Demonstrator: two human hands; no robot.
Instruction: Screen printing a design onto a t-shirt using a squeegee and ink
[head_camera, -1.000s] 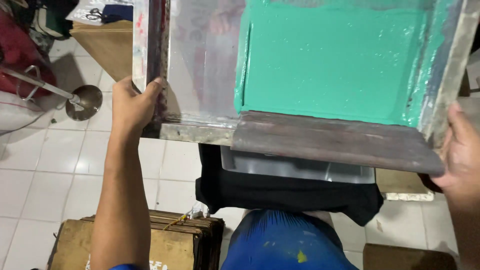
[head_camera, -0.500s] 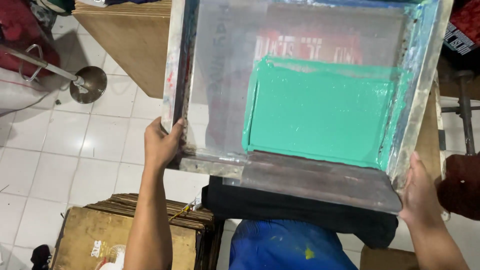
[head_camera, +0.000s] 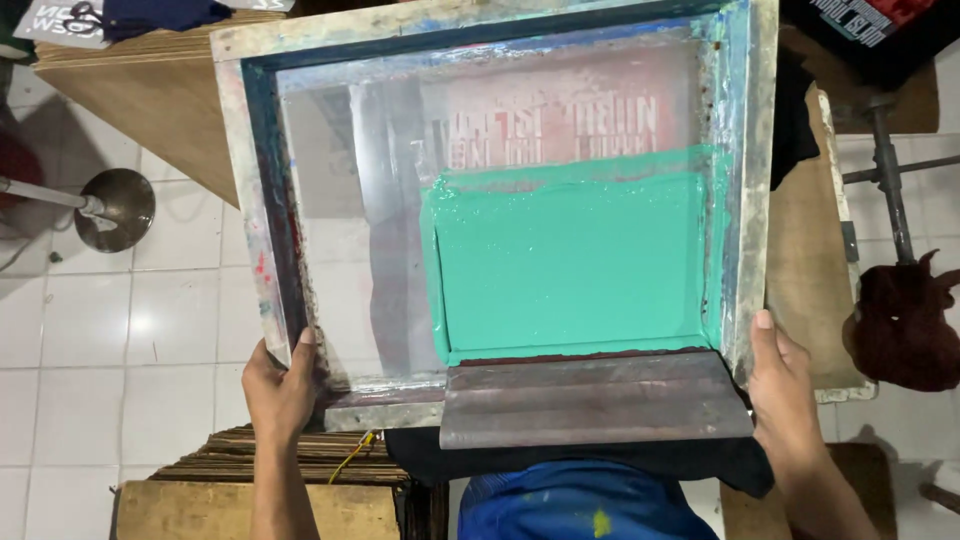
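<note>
rectangular wooden-framed printing screen (head_camera: 500, 200), teal ink pooled inside, held over the wooden surface (head_camera: 800, 270); left hand (head_camera: 280, 385) and right hand (head_camera: 785, 385) grip near corners. grey squeegee (head_camera: 595, 400) rests loose; tilting may slide it off.

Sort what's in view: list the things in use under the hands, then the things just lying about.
In use: printing frame, held by left hand and right hand; green ink; squeegee; black garment.
Lying about: metal stand, dark red cloth, wooden boards.
</note>
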